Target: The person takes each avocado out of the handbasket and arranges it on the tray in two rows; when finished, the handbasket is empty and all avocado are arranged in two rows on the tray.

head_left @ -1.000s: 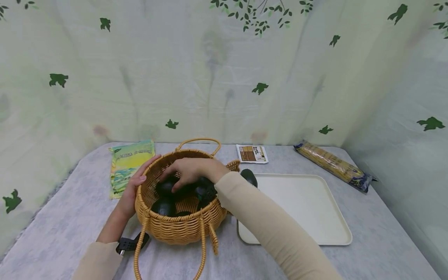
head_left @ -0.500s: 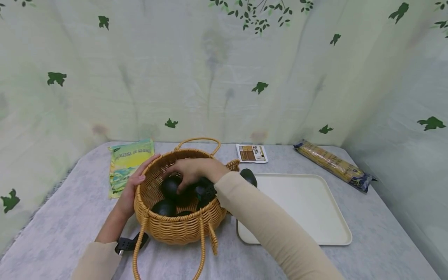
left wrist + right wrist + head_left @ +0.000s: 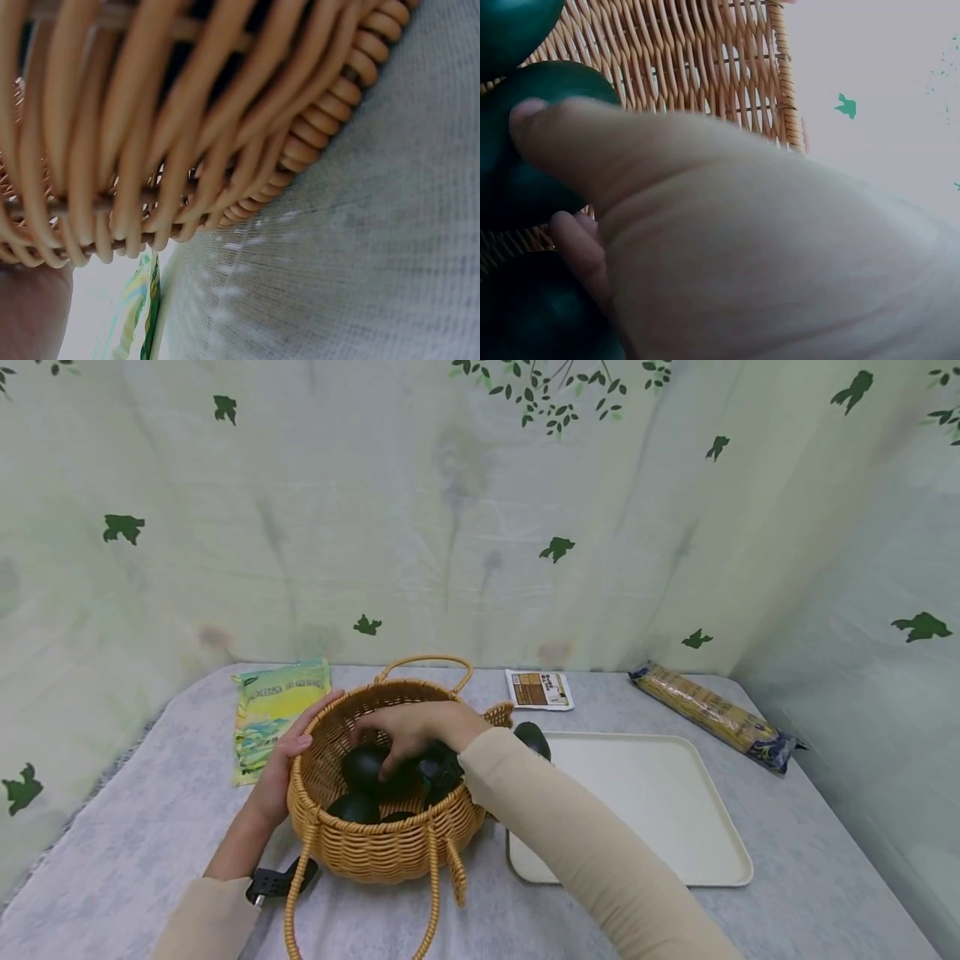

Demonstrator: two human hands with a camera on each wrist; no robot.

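Wicker basket on the pale table cover, just left of a white tray. Against the basket's outer left side, the left hand: fingers fairly straight, up to the rim, uncurled, in contact with the wall. Inside, in over the right-hand rim, the right hand: fingers half bent, partly spread over one dark green ovoid, thumb on its surface in the right wrist view. Cannot tell whether firmly held (fingertips blurred in the head view). Nearer the basket's front wall, a second ovoid, with a sliver of a third alongside. Another stray ovoid at the tray's far left corner, partly behind the beige right sleeve. Farther out: yellow-green packet beyond the left hand; small brown-and-white packet behind the tray; long blue-ended packet slantwise, far right.
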